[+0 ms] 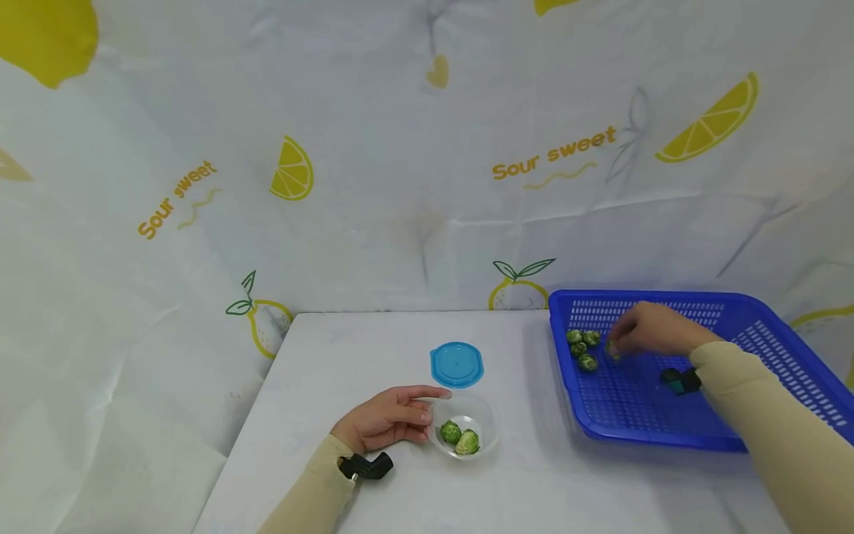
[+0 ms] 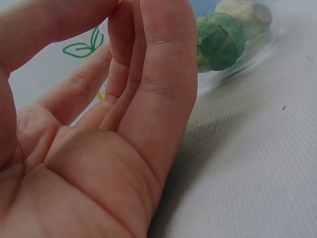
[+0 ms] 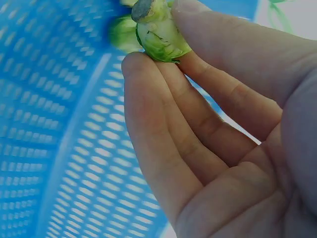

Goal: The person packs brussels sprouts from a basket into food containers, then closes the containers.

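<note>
On the white table, a clear plastic bowl (image 1: 495, 426) contains two Brussels sprouts (image 1: 468, 443), also seen through its wall in the left wrist view. My left hand (image 1: 387, 417) holds the bowl at its left side, with one finger reaching along the far rim. Over the left part of a blue plastic basket (image 1: 580, 419), my right hand (image 1: 647, 328) pinches another Brussels sprout (image 3: 161, 37) between thumb and fingertips, its cut stem showing in the right wrist view. Several more Brussels sprouts (image 1: 588, 363) lie against the basket's left wall.
A blue lid (image 1: 457, 365) lies flat just behind the bowl. The basket stands at the right of the table, its rim raised above the tabletop. Behind the table hangs a white sheet (image 1: 373, 245) printed with lemons.
</note>
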A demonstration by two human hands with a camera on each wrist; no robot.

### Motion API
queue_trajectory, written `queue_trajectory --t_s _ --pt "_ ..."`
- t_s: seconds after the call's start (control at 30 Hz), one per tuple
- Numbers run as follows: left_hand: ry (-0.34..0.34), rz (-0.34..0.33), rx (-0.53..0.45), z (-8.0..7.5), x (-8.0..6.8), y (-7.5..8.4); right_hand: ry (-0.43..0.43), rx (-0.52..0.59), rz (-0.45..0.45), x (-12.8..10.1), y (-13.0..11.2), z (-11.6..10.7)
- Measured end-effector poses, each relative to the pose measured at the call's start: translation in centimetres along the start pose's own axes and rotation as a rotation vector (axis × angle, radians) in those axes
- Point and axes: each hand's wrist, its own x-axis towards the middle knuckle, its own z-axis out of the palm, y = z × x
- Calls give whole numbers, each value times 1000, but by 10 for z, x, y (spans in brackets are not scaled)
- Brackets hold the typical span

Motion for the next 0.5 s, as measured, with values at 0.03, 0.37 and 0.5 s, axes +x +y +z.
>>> queue_trajectory --t_s 0.03,0.37,0.5 --pt "2 1 0 0 -1 0 6 0 -2 -3 -3 -3" --pt "-1 21 -6 -1 -1 0 130 -41 -60 -20 -47 -13" --pt "7 18 -3 -1 0 -1 154 -21 -94 -19 -75 -6"
